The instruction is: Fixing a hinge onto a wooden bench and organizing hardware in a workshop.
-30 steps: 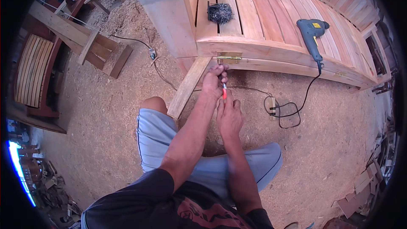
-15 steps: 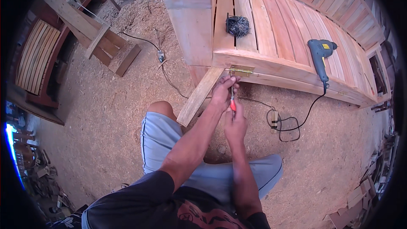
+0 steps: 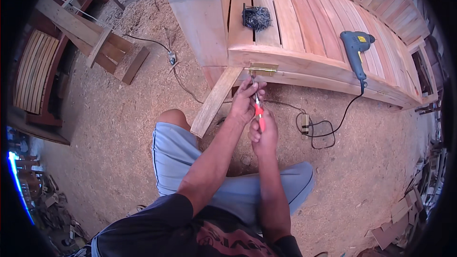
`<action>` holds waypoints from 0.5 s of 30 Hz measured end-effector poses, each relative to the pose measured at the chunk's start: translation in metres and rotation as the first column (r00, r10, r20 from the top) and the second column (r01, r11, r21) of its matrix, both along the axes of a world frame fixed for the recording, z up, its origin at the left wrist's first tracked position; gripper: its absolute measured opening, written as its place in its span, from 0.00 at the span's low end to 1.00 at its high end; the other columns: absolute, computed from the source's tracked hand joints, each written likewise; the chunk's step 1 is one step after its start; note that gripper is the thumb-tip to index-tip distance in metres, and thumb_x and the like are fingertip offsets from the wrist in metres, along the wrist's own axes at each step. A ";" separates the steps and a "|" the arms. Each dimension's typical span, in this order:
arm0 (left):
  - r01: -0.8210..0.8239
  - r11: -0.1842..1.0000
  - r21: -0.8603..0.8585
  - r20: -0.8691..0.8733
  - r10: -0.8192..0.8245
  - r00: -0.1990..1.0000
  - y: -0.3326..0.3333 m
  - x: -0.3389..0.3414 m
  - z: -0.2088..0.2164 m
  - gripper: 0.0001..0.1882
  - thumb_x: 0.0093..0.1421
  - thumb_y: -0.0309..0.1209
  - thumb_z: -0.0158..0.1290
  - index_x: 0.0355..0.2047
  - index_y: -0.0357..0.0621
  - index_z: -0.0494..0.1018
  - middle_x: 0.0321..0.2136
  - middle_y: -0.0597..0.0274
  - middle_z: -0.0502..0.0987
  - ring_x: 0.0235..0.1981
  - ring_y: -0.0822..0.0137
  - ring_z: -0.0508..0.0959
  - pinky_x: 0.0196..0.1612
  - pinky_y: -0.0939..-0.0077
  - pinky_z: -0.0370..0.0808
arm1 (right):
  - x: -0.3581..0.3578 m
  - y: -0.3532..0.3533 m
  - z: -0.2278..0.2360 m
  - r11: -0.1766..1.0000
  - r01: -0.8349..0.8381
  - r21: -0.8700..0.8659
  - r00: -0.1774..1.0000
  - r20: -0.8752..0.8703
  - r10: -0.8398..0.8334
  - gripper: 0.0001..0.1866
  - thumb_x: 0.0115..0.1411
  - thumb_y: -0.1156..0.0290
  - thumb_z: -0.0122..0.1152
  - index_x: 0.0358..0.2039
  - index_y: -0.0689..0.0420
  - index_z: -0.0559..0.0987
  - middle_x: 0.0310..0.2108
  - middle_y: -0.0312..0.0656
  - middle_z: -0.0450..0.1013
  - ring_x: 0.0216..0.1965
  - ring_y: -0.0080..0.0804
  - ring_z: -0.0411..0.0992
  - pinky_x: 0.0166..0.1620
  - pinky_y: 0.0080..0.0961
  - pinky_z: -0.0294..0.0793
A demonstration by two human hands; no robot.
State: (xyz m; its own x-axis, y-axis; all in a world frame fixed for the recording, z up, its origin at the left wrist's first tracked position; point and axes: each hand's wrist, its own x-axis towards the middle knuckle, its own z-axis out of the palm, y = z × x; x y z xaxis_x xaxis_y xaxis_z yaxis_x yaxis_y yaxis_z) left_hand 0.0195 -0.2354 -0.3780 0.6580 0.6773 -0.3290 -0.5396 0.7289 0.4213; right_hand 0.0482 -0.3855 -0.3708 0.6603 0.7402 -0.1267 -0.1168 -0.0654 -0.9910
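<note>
A screwdriver with a red handle (image 3: 259, 111) points up at a brass hinge (image 3: 263, 69) on the front edge of a slatted wooden bench (image 3: 304, 64). Its handle is in my right hand (image 3: 265, 135), fingers wrapped round the lower end. Just below the hinge, my left hand (image 3: 243, 100) is closed about the metal shaft near the tip. Whether a screw sits at the tip is too small to tell. Beside my left hand, a loose-looking wooden strip (image 3: 214, 102) slants from the bench's front corner down toward my knee.
On the bench slats lie a dark container heaped with screws (image 3: 257, 18) and a grey power drill (image 3: 356, 52). The drill's cord runs to a socket block (image 3: 305, 124) on the sawdust-strewn floor. Wooden furniture pieces (image 3: 100, 47) stand at left; offcuts (image 3: 392, 223) lie at lower right.
More of the red handle shows now, as my right hand sits lower on it. The bench and hinge appear slightly higher and further left in view.
</note>
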 end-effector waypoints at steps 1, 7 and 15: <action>-0.021 1.000 -0.004 -0.027 0.021 0.999 -0.003 0.000 0.000 0.18 0.75 0.22 0.52 0.62 0.47 0.69 0.48 0.45 0.85 0.35 0.65 0.84 0.36 0.72 0.84 | 0.010 -0.007 -0.002 0.985 -0.049 0.164 0.890 -0.440 0.118 0.24 0.76 0.58 0.57 0.67 0.54 0.73 0.33 0.40 0.78 0.26 0.31 0.76 0.30 0.33 0.77; 0.002 0.999 0.046 -0.128 0.004 0.992 0.007 -0.009 0.001 0.18 0.73 0.22 0.54 0.62 0.47 0.70 0.46 0.47 0.86 0.34 0.66 0.83 0.34 0.73 0.83 | -0.025 0.007 0.037 0.927 0.244 -0.284 0.477 0.867 0.141 0.22 0.78 0.58 0.56 0.67 0.53 0.73 0.29 0.37 0.76 0.23 0.24 0.71 0.25 0.26 0.69; -0.033 0.998 0.057 -0.174 0.042 0.984 0.006 0.006 0.000 0.19 0.72 0.22 0.56 0.61 0.47 0.68 0.45 0.48 0.86 0.33 0.66 0.83 0.33 0.74 0.82 | 0.005 -0.007 0.004 0.960 0.030 0.279 0.616 -0.762 0.202 0.26 0.78 0.55 0.54 0.71 0.52 0.70 0.33 0.45 0.79 0.25 0.35 0.78 0.30 0.44 0.80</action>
State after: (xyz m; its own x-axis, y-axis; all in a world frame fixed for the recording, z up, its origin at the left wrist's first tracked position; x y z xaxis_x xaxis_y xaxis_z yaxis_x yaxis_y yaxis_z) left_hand 0.0252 -0.2292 -0.3777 0.5670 0.7204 -0.3995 -0.4805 0.6832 0.5499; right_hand 0.0528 -0.3926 -0.3667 0.3294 0.8687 -0.3701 -0.8542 0.1071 -0.5089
